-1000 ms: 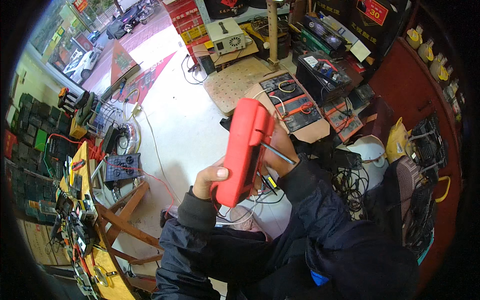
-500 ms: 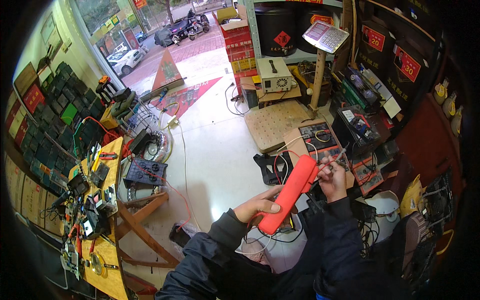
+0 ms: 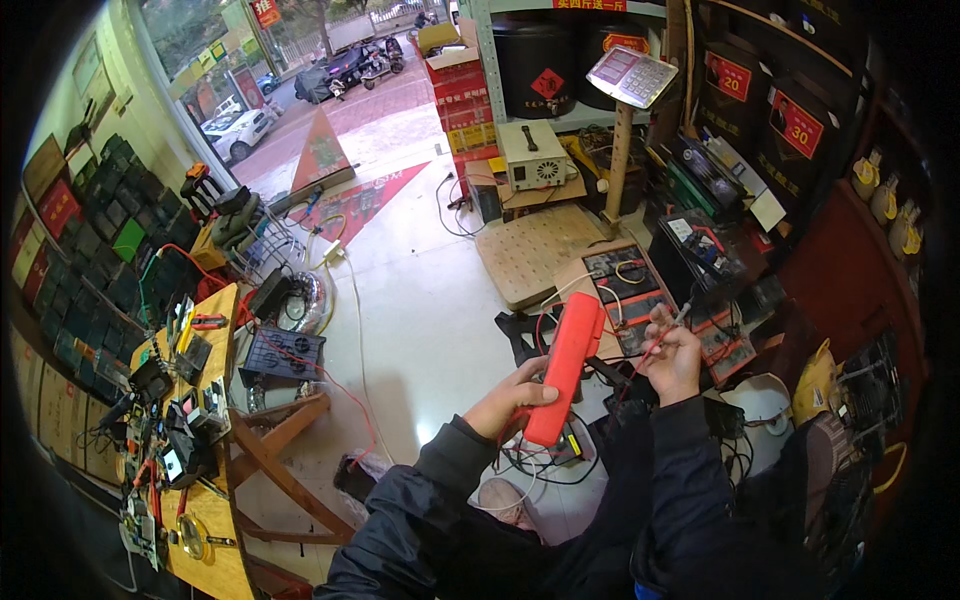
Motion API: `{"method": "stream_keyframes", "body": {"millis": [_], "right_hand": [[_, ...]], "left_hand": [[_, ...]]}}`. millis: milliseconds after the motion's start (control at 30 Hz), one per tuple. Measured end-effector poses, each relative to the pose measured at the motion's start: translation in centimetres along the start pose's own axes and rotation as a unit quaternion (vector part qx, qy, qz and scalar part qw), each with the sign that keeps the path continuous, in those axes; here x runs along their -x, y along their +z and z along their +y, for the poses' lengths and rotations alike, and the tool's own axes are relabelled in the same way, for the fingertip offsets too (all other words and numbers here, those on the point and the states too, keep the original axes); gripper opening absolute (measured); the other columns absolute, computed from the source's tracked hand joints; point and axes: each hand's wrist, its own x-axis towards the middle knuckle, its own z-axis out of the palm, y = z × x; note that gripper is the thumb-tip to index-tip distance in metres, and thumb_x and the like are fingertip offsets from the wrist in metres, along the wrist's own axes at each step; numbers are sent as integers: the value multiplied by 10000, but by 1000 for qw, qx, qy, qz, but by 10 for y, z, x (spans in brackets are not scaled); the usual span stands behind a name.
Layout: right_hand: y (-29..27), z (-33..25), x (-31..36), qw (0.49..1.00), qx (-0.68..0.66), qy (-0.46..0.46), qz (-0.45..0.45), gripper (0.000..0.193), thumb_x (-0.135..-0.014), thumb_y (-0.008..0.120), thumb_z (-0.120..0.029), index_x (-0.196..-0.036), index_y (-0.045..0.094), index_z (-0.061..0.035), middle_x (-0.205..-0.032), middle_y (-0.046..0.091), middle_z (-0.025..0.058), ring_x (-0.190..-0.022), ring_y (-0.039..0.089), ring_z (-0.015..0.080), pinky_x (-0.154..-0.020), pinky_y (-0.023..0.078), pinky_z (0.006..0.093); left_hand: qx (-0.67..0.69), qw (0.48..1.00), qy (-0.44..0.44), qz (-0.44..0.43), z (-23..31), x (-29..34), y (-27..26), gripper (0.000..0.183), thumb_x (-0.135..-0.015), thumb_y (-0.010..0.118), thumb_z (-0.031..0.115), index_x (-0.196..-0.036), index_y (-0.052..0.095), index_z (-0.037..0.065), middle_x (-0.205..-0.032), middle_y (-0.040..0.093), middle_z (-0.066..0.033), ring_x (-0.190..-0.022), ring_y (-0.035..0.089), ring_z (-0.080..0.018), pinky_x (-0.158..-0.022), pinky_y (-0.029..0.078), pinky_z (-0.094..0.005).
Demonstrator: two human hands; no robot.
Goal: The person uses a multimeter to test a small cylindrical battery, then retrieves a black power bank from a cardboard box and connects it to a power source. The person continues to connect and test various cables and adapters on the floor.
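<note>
My left hand (image 3: 510,400) is wrapped round a long red plastic handheld device (image 3: 565,370), which I hold upright at a tilt with its plain side showing. Its other face is hidden. To its right, my right hand (image 3: 670,362) has its fingers curled, pinching a thin grey pen-like probe (image 3: 684,312) with a red lead beside it. Beyond both hands lies an opened orange-and-black battery pack (image 3: 640,305) with cables on it. Below the red device, a small black-and-yellow item (image 3: 573,446) sits among loose wires on the floor.
A wooden workbench (image 3: 215,520) crowded with tools stands at the left. A platform scale (image 3: 535,250) with a post stands ahead, beside a beige power unit (image 3: 532,157). Several batteries (image 3: 705,250) are piled at the right. A white cable (image 3: 362,350) trails over the floor.
The view has shifted slightly. The red device has moved a little left and up and stands steeper. My right hand still holds the probe, slightly farther from the device.
</note>
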Motion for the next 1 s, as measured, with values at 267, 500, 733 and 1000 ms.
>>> {"method": "stream_keyframes", "body": {"millis": [267, 500, 733, 1000], "right_hand": [[4, -35, 2, 996, -7, -37, -86, 398, -1089, 507, -356, -1240, 630, -9, -909, 615, 39, -617, 492, 136, -549, 412, 300], [2, -25, 50, 948, 306, -36, -83, 454, -1155, 394, -372, -1296, 596, 9, -709, 517, 9, -470, 387, 93, -480, 337, 242], [-22, 33, 112, 882, 439, 158, -62, 515, -1134, 419, -412, -1327, 554, 46, -779, 626, 71, -551, 506, 115, -518, 403, 243], [-15, 48, 123, 858, 436, 246, -113, 639, -1113, 445, -477, -1401, 488, 92, -839, 657, 119, -600, 552, 143, -597, 456, 268]], "left_hand": [[-18, 990, 67, 121, -11, -18, -49, 859, -867, 760, 232, -1556, 328, -44, -1224, 637, -180, -1026, 707, -298, -900, 592, -441], [-213, 876, 157, 403, -43, -71, -204, 627, -739, 905, 145, -1210, 554, -74, -1031, 720, -125, -824, 708, -202, -803, 610, -369], [-356, 702, 60, 614, -149, -117, -283, 860, -621, 957, 267, -1259, 498, -81, -1205, 647, -227, -1079, 664, -341, -984, 551, -446], [-330, 727, 20, 602, -187, -156, -315, 1063, -645, 939, 239, -1475, 345, -57, -1382, 491, -292, -1320, 490, -437, -1126, 450, -465]]}}
